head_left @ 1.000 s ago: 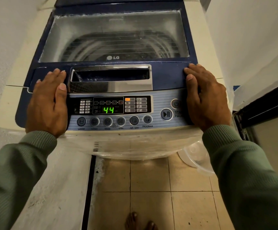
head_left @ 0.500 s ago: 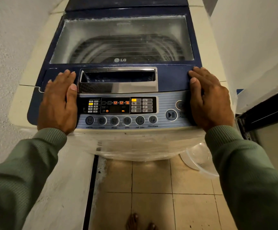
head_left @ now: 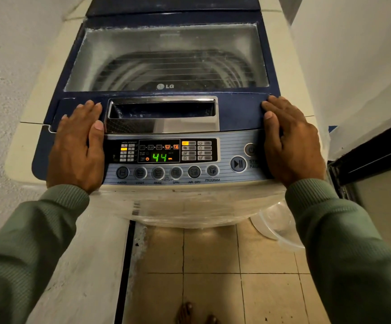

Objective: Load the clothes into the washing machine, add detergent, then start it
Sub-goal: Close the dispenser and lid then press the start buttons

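Changing: display (head_left: pixel 159 157) shows green 44 again; half a second back the digits were dark, so it blinks. Hands have not moved.
Meaning: washer (head_left: pixel 185 206) is powered and lid (head_left: pixel 166 54) is shut; the cycle is probably started or about to be. Can't tell whether clothes are inside.
Left hand (head_left: pixel 77 146): flat, fingers straight, on left end of panel (head_left: pixel 227 146), holding nothing.
Right hand (head_left: pixel 292 141): flat on right end, well apart from left.
Writing: LG (head_left: pixel 165 86) on lid; WATER, WASH, RINSE, SPIN, AIR DRY, PROGRAM; TIME LEFT; "STA/PA" cut off beside start button (head_left: pixel 238 163).

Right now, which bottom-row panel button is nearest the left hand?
The WATER button, leftmost of the six, just beside the left hand; the other five run rightward, away from it.
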The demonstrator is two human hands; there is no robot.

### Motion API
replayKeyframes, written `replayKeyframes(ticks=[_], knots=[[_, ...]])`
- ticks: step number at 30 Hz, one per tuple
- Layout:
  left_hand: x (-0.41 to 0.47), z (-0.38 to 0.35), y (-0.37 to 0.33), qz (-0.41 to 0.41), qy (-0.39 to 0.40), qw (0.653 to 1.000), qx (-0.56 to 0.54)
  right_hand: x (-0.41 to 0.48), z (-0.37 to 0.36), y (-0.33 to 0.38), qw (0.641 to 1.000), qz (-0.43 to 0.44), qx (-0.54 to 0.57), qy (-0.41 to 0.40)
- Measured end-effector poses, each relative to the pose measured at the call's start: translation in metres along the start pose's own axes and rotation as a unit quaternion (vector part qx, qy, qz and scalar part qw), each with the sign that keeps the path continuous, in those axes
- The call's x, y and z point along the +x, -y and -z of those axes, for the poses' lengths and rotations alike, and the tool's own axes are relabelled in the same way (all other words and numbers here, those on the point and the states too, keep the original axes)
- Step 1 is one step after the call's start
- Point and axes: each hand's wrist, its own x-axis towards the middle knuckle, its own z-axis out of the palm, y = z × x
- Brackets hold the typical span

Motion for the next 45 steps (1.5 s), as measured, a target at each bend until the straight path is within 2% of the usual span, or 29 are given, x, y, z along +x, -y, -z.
replayKeyframes(ticks=[37, 45], knots=[[0.002, 0.003, -0.001, 0.003, 0.019, 1.000, 0.002, 0.000, 0.001, 0.005, 1.000, -0.005, 0.003, -0.009], [0.011, 0.011, -0.014, 0.021, 0.040, 0.997, 0.055, 0.007, 0.005, 0.037, 0.995, -0.080, -0.056, -0.009]])
